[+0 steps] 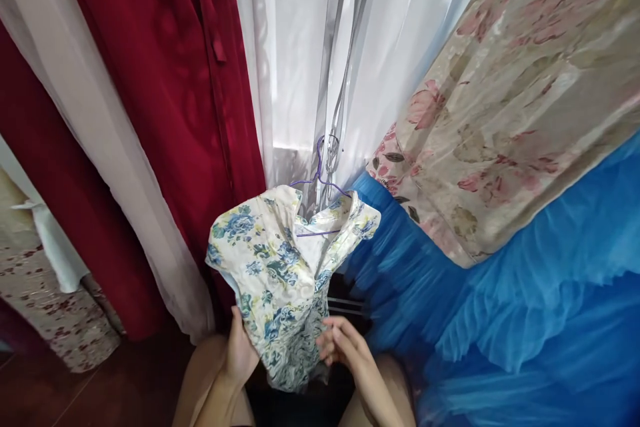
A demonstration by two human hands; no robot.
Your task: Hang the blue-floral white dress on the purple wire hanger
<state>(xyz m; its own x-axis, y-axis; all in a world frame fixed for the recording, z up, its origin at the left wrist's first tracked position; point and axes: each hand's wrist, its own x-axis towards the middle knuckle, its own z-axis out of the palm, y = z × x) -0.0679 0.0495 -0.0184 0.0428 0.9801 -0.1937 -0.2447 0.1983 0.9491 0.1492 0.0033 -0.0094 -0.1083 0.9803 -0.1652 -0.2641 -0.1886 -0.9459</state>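
Note:
A short-sleeved blouse, white with blue and yellow-green flowers and a darker patterned lower part, hangs on a thin purple hanger. The hanger's hook is up by the grey ribbons; what it catches on is hard to make out. My left hand grips the blouse's left side, thumb in front and the other fingers hidden behind the cloth. At the right lower edge is my right hand, its fingers bent but apart, the tips at or just touching the fabric.
White sheer cloth hangs behind the blouse. To the left hang dark red cloth and a pale length. On the right are a beige floral garment and blue ruffled tulle. Brown floor tiles show below left.

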